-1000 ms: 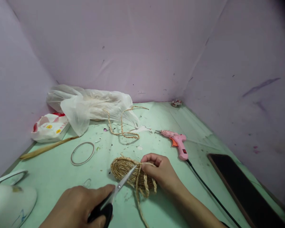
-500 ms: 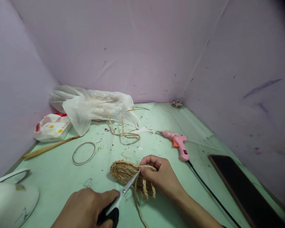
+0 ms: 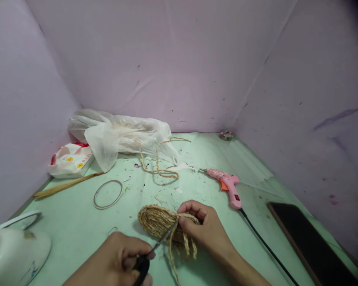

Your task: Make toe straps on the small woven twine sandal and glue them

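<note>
A coiled, oval piece of braided straw (image 3: 155,220) is at the front middle of the table, with loose braid ends hanging from its right side. My right hand (image 3: 201,222) pinches its right upper edge between thumb and fingers. My left hand (image 3: 119,256) is closed around the black handles of a pair of scissors (image 3: 159,243). The blades point up and right, their tips against the braid right beside my right thumb. Whether the blades are parted is hard to make out.
A pink glue gun (image 3: 226,184) with a black cord lies right of centre, near a dark phone (image 3: 304,242). Behind are a white plastic bag (image 3: 128,133), a loose braid (image 3: 167,173) and a tissue pack (image 3: 70,161). A ring (image 3: 94,196) and a white bowl-like object (image 3: 20,254) are left.
The scissors have turned so that the blades show edge-on, and my left hand has rolled with them. My right hand keeps its pinch on the coil. The whole view has shifted slightly.
</note>
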`<state>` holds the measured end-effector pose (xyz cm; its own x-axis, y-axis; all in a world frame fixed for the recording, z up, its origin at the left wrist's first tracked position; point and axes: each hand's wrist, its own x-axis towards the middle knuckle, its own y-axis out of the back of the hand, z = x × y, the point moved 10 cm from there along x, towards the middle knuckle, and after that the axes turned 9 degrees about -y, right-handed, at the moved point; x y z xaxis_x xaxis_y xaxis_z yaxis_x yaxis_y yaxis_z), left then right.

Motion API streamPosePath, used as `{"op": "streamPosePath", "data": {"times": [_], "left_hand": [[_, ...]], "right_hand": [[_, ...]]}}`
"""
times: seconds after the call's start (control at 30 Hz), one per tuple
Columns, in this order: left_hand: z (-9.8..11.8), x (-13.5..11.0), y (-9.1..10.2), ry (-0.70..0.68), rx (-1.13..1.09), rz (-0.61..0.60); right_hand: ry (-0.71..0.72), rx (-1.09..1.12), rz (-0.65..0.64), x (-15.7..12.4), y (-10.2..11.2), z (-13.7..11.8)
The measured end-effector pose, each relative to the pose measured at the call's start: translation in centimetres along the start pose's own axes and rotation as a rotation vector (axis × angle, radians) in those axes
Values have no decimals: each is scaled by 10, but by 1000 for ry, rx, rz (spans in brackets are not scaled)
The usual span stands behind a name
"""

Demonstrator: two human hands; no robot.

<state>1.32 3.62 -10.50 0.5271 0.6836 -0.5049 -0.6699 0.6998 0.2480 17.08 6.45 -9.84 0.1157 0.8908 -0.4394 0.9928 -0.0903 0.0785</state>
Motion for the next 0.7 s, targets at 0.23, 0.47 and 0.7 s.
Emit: {"op": "streamPosePath", "data": {"times": [0.23,0.47,0.7], "left_hand": [[-8,6,3,16,-543,-90],[-9,13,4,25,-775,-149],[-1,4,23,-118,-136,10]], "right_hand": [[-27,61,28,3,4,4],[-81,145,-22,4,-1,10],[-112,217,-60,15,0,24]]}}
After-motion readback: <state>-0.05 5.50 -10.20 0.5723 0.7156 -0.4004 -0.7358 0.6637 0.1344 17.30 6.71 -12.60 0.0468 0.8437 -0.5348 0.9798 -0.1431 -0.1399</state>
